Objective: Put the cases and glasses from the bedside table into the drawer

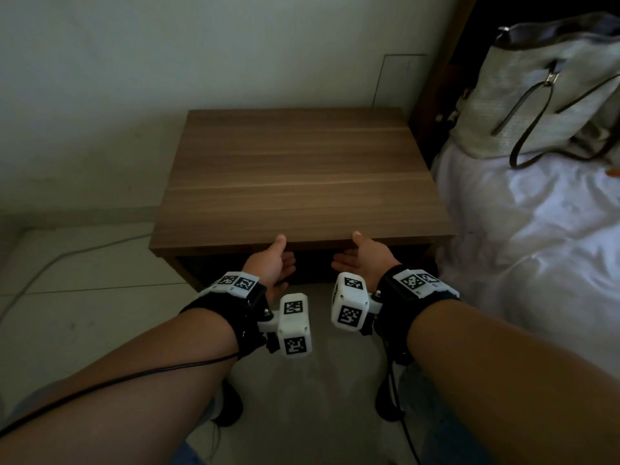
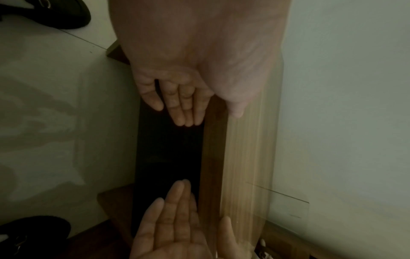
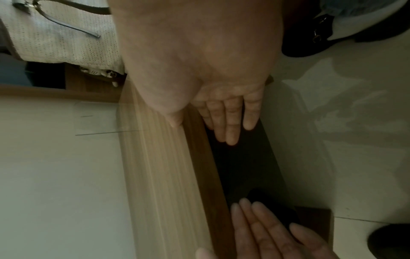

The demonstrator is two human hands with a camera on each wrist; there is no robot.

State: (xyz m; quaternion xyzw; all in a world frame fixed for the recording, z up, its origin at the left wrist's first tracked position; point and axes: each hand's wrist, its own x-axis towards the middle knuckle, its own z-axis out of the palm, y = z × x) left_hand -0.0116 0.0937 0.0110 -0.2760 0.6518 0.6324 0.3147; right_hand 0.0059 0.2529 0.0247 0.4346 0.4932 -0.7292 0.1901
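The wooden bedside table point(image 1: 302, 169) has a bare top; no cases or glasses show in any view. My left hand point(image 1: 278, 260) and right hand point(image 1: 359, 256) are at its front edge, palms facing each other. Each thumb lies against the top's front lip, and the straight fingers reach under it in front of the dark drawer area point(image 1: 312, 263). The left wrist view shows the left hand's fingers point(image 2: 184, 112) extended and holding nothing. The right hand's fingers point(image 3: 230, 126) are the same in the right wrist view. I cannot tell whether the drawer stands open.
A pale woven handbag point(image 1: 543, 95) sits on the white bedding point(image 1: 536, 246) right of the table. A cable point(image 1: 67, 256) runs across the tiled floor on the left. Black shoes point(image 1: 231, 407) are below my arms. The wall stands close behind the table.
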